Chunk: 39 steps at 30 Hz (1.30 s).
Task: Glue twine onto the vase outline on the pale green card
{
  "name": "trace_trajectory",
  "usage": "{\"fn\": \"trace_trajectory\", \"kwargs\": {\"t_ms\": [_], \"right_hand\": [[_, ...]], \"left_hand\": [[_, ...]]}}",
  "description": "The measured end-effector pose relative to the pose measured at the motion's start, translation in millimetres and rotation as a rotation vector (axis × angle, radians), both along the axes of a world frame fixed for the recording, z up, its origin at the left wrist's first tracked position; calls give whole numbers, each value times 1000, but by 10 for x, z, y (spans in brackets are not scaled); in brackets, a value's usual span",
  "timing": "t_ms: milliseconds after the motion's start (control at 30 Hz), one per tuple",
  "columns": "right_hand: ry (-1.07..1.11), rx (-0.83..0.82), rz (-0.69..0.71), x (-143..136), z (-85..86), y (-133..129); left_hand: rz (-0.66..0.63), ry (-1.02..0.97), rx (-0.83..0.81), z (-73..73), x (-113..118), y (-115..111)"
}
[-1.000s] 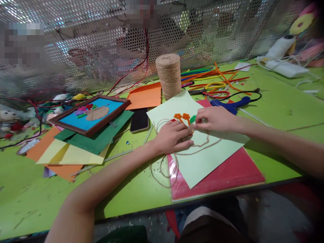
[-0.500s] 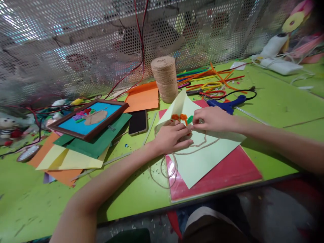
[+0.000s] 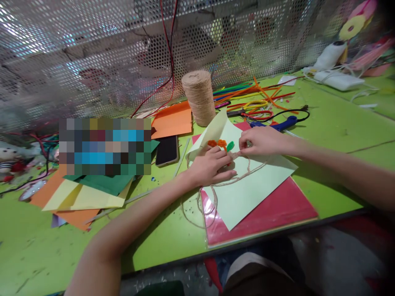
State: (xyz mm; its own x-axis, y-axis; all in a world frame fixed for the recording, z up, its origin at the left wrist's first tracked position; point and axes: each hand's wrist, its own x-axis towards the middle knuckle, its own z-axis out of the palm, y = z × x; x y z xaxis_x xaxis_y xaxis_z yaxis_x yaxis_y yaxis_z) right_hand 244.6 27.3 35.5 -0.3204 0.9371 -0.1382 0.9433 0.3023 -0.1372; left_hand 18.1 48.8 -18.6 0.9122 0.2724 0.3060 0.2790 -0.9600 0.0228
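Observation:
A pale green sheet of paper [image 3: 247,197] lies at a slant on a red folder [image 3: 277,209], its far left corner curling up. Orange pipe-cleaner flowers [image 3: 221,143] and a green leaf shape [image 3: 230,146] are on the paper. My left hand [image 3: 211,166] rests over the stems with its fingers laid out along the paper. Just right of it, my right hand [image 3: 254,139] pinches a strand of jute twine [image 3: 254,167] between thumb and forefinger. The twine crosses the sheet and loops over its left side onto the folder and table. My left fingers hide part of the stems.
Behind the paper stand a jute twine spool [image 3: 199,98], scissors [image 3: 257,114], pipe cleaners [image 3: 237,92] and a blue glue gun [image 3: 286,123]. Left are a phone [image 3: 167,150], coloured papers [image 3: 89,197] and a pixelated patch. A perforated metal screen [image 3: 117,53] borders the back.
My right hand has shifted slightly away from my left, and the twine strand has moved with it. My left hand stays on the paper. The whole view has shifted slightly.

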Motion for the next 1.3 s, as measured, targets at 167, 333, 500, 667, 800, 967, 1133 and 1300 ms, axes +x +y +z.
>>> {"fn": "trace_trajectory", "kwargs": {"t_ms": [167, 333, 500, 667, 800, 967, 1133, 1300], "right_hand": [[-15, 5, 5, -21, -16, 3], [-22, -7, -1, -24, -21, 5], [38, -27, 3, 34, -10, 39], [91, -7, -5, 133, 18, 98], [103, 26, -25, 177, 58, 99], [102, 53, -17, 193, 100, 91], [106, 92, -25, 226, 117, 100], [120, 114, -39, 281, 129, 104]], "left_hand": [[0, -14, 35, 5, 3, 2], [-14, -2, 28, 26, 49, 14], [-16, -16, 45, -6, 68, 32], [-7, 27, -24, 2, 63, 16], [-1, 48, -36, 41, 117, 18], [-14, 75, -25, 38, 167, 45], [-3, 61, -57, 26, 163, 50], [0, 67, -90, 35, 170, 48]]}}
